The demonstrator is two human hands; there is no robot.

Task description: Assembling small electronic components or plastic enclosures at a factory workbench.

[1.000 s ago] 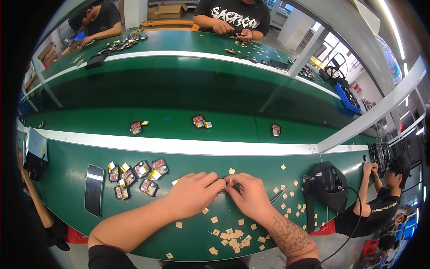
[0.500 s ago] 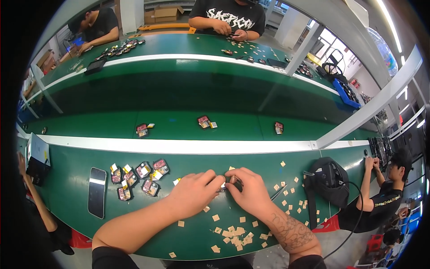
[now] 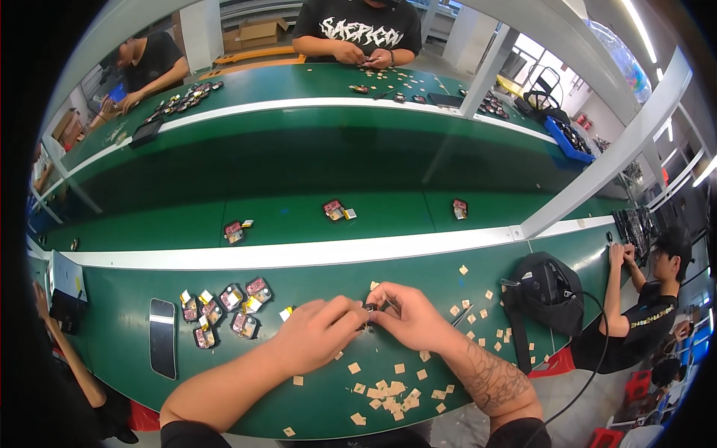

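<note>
My left hand (image 3: 317, 332) and my right hand (image 3: 409, 317) meet over the green bench, fingers closed around a small dark electronic device (image 3: 368, 308). Most of that device is hidden by the fingers. A small silver-and-yellow battery (image 3: 287, 313) shows beside my left knuckles; I cannot tell whether it is joined to the device. To the left lies a group of open black device housings (image 3: 244, 325) with red circuit boards and yellow-taped batteries. Small square beige pieces (image 3: 388, 390) are heaped and scattered in front of and right of my hands.
A phone (image 3: 163, 340) lies at the left, with a box (image 3: 67, 287) beyond it. Tweezers (image 3: 461, 315) and a black bag (image 3: 549, 295) with a cable are at the right. Behind a white rail (image 3: 299, 254) sit three more housings (image 3: 334, 210). Co-workers sit around the benches.
The whole view has shifted and tilted slightly. My right thumb and fingers have come in closer over the device, meeting my left fingertips. The housings on the bench stay in place.
</note>
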